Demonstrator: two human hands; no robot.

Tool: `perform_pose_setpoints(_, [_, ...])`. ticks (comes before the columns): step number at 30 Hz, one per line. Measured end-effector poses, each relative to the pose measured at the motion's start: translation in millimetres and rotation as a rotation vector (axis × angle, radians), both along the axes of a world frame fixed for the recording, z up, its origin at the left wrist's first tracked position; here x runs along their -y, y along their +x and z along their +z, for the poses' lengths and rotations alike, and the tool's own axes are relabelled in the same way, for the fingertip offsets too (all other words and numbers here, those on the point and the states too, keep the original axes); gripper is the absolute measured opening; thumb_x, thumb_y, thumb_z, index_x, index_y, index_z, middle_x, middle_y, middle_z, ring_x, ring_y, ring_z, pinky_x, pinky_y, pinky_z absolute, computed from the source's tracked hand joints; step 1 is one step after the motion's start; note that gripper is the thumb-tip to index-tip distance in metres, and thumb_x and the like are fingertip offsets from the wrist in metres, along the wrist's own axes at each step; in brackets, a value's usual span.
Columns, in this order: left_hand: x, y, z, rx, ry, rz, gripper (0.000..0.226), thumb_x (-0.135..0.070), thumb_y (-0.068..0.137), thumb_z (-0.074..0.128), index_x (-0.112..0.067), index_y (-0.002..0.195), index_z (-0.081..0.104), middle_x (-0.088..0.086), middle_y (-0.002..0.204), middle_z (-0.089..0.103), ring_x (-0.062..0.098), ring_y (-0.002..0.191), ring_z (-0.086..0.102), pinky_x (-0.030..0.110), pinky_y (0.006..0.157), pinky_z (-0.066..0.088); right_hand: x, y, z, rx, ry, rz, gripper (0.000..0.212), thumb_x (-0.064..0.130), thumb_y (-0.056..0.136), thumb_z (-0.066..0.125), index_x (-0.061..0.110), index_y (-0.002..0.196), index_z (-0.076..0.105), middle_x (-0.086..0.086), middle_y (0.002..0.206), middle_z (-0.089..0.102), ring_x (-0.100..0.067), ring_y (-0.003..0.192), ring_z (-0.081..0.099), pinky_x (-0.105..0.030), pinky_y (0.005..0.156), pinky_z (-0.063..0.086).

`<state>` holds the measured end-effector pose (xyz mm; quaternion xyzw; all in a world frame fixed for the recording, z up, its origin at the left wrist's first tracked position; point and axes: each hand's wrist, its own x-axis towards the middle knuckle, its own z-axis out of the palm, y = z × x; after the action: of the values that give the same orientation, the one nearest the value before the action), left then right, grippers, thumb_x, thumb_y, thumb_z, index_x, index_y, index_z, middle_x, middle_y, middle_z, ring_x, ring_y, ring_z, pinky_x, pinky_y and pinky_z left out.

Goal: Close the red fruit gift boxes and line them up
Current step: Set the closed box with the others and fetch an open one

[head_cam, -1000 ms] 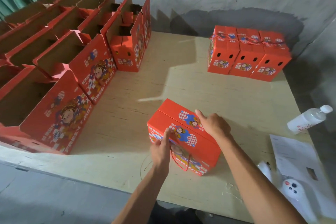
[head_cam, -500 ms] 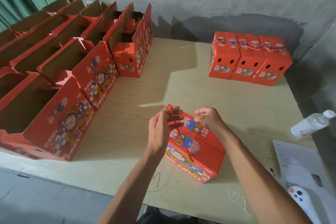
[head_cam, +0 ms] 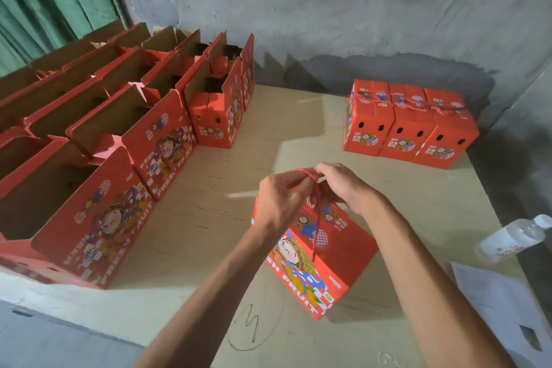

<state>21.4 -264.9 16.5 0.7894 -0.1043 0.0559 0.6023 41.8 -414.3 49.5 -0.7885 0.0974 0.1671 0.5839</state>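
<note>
You are pinching the red cord with both hands above the box: your left hand is gripping it from the near side and your right hand is nipping its top loop, fingers curled round it. A second ago your hands were pressing the lid flaps down; half a second ago the cord was only coming up, and now it is being drawn taut over the closed top. That suggests the closing is nearly done and the handle is being finished. The box is sitting on the tabletop in front of you, well apart from the row of three closed boxes at the far right, where it probably belongs next. Open boxes are waiting at your left.
</note>
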Motion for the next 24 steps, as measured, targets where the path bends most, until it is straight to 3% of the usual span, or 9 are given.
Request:
perform_pose_setpoints(2, [2.9, 12.1, 6.4, 0.026, 0.069, 0.013, 0.019, -0.021, 0.086, 0.062, -0.019, 0.073, 0.075, -0.004, 0.061, 0.069, 0.001, 0.053, 0.053, 0.027, 0.054, 0.047, 2.1, 8.7, 7.3, 0.016, -0.006, 0.015, 0.041, 0.018, 0.093, 0.039, 0.008, 0.074, 0.074, -0.018, 0.069, 0.071, -0.027, 0.056, 0.066, -0.028, 0.054, 0.055])
perform_pose_setpoints(6, [11.4, 48.3, 25.3, 0.077, 0.121, 0.019, 0.021, -0.02, 0.082, 0.058, -0.02, 0.065, 0.071, -0.006, 0.058, 0.068, 0.012, 0.049, 0.058, 0.026, 0.048, 0.046, 2.6, 37.7, 16.4, 0.13, 0.063, -0.146, 0.029, 0.02, 0.098, 0.05, 0.004, 0.096, 0.075, -0.012, 0.066, 0.061, -0.026, 0.056, 0.062, -0.034, 0.061, 0.056])
perform_pose_setpoints(9, [20.6, 90.6, 47.6, 0.066, 0.094, 0.059, 0.023, -0.017, 0.084, 0.064, -0.019, 0.064, 0.072, -0.007, 0.056, 0.068, 0.002, 0.045, 0.052, 0.02, 0.045, 0.041, -0.7, 72.4, 31.7, 0.155, 0.113, -0.282, 0.021, 0.018, 0.096, 0.054, 0.008, 0.084, 0.068, -0.008, 0.058, 0.055, -0.022, 0.044, 0.056, -0.03, 0.052, 0.05])
perform_pose_setpoints(11, [29.0, 123.7, 63.7, 0.039, 0.084, 0.115, 0.02, -0.019, 0.085, 0.069, -0.02, 0.065, 0.073, -0.009, 0.057, 0.068, 0.0, 0.049, 0.057, 0.02, 0.048, 0.045, -1.9, 102.5, 45.8, 0.155, 0.172, -0.36, 0.02, 0.014, 0.094, 0.051, 0.009, 0.078, 0.063, -0.006, 0.053, 0.053, -0.022, 0.041, 0.052, -0.027, 0.048, 0.047])
perform_pose_setpoints(15, [42.7, 196.1, 84.3, -0.079, 0.007, 0.135, 0.017, -0.016, 0.089, 0.069, -0.018, 0.074, 0.077, 0.0, 0.069, 0.074, 0.019, 0.07, 0.073, 0.034, 0.065, 0.06, -1.9, 167.7, 68.8, 0.194, 0.206, -0.435, 0.019, 0.005, 0.091, 0.053, 0.007, 0.075, 0.062, -0.006, 0.049, 0.053, -0.019, 0.036, 0.05, -0.025, 0.045, 0.045])
perform_pose_setpoints(17, [51.9, 228.4, 87.1, -0.085, 0.008, 0.073, 0.024, -0.009, 0.091, 0.059, -0.019, 0.086, 0.08, 0.004, 0.08, 0.077, 0.024, 0.081, 0.075, 0.039, 0.075, 0.062, 5.4, 200.9, 74.5, 0.223, 0.18, -0.452, 0.019, 0.003, 0.087, 0.054, 0.007, 0.072, 0.064, -0.009, 0.055, 0.056, -0.022, 0.044, 0.052, -0.028, 0.051, 0.045])
perform_pose_setpoints(20, [71.5, 267.8, 84.8, -0.024, 0.049, -0.039, 0.052, 0.003, 0.087, 0.043, -0.023, 0.12, 0.075, -0.01, 0.085, 0.076, -0.004, 0.076, 0.07, 0.015, 0.064, 0.053, 23.0, 247.3, 77.4, 0.229, 0.15, -0.461, 0.025, 0.003, 0.083, 0.049, -0.001, 0.088, 0.073, -0.018, 0.074, 0.069, -0.027, 0.058, 0.058, -0.031, 0.059, 0.049])
perform_pose_setpoints(22, [89.3, 292.3, 78.7, -0.017, 0.051, -0.067, 0.057, 0.005, 0.086, 0.042, -0.022, 0.129, 0.068, -0.016, 0.091, 0.073, -0.015, 0.077, 0.065, 0.005, 0.061, 0.045, 36.4, 274.4, 76.2, 0.233, 0.104, -0.464, 0.031, 0.006, 0.081, 0.047, 0.004, 0.092, 0.077, -0.014, 0.078, 0.075, -0.023, 0.056, 0.062, -0.022, 0.052, 0.047])
perform_pose_setpoints(24, [108.8, 320.2, 69.6, -0.036, 0.035, -0.065, 0.053, 0.004, 0.09, 0.044, -0.019, 0.134, 0.062, -0.007, 0.106, 0.074, -0.001, 0.092, 0.069, 0.016, 0.076, 0.052, 50.4, 302.9, 72.9, 0.239, 0.054, -0.463, 0.028, 0.006, 0.08, 0.046, 0.008, 0.08, 0.074, -0.009, 0.07, 0.073, -0.019, 0.051, 0.059, -0.018, 0.045, 0.04])
